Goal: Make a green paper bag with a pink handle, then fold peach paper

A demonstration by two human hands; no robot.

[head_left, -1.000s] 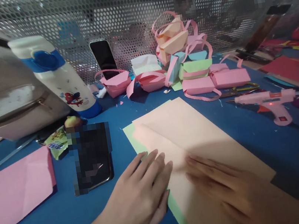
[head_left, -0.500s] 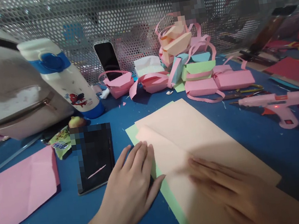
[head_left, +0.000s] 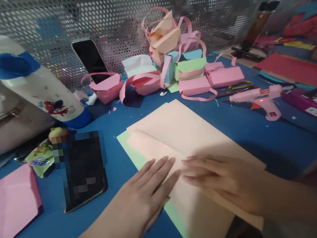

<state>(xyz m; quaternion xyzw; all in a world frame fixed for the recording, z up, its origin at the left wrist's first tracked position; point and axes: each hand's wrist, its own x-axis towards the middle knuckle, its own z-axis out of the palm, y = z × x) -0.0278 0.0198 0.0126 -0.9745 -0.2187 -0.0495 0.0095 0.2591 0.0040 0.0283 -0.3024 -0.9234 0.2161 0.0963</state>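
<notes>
A peach sheet of paper (head_left: 189,126), folded over along one long side, rests on a light green sheet (head_left: 129,145) that shows along its left edge. My left hand (head_left: 146,194) lies flat on the folded flap, fingers stretched out. My right hand (head_left: 223,177) is on the crease, fingers extended and close together, palm down. The fingertips of both hands nearly meet. Part of the paper's near end is hidden under my right hand, and its lower right corner sticks out past the wrist.
Pink folded paper (head_left: 11,208) and a dark tablet-like device (head_left: 85,173) lie left. A bottle (head_left: 50,91) and a phone (head_left: 90,59) stand behind. Several small paper bags (head_left: 195,85) line the back. At right are a pink glue gun (head_left: 265,99) and a purple power strip (head_left: 311,102).
My left hand has moved right, from the paper's left edge onto the flap near my right hand. My right hand stays at the crease. The view has turned right.
</notes>
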